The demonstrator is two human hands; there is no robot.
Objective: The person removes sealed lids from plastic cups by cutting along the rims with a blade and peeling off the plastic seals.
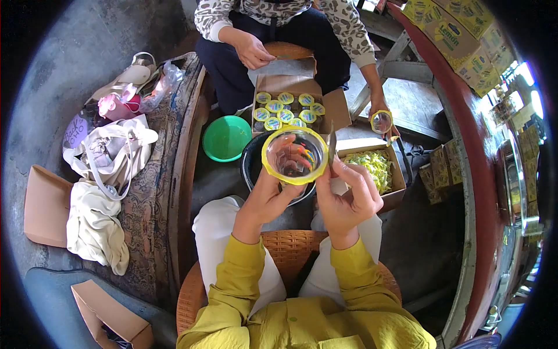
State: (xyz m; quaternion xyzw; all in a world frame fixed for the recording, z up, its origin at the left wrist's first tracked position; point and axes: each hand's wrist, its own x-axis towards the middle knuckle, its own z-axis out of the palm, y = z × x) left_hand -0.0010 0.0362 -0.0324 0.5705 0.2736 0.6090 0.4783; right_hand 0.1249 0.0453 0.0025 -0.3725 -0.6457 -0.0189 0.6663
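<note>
**Clear cup up in left hand, dark blade pinched in right hand**

Holds clear cup mid-view, raised above the lap, wide round end toward the head camera. Yellow band all round the rim. Clamps left thumb and fingers on the cup; fingers showing through its clear wall. Keeps right thumb and fingers together on the blade, upright in view, just beside the right edge of the rim. Cannot tell whether blade and band touch.

Sits on wicker chair, in mustard sleeves and white trousers. Has dark tub below and beyond the cup, partly hidden by it. Green basin just left of the tub. Beyond, open carton with rows of yellow-rimmed cups, lids printed. To the right of the tub, cardboard box heaped with yellow-green strips.

Faces second person, seated behind the carton in spotted sleeves: one arm bent over the lap, the other lowered and gripping another cup.

At left, bench under patterned cover, with white bag, pink item and cream cloth. At right, long red ledge; near its far end, yellow cartons marked "Lemon". Cannot read the small print on the lids.
</note>
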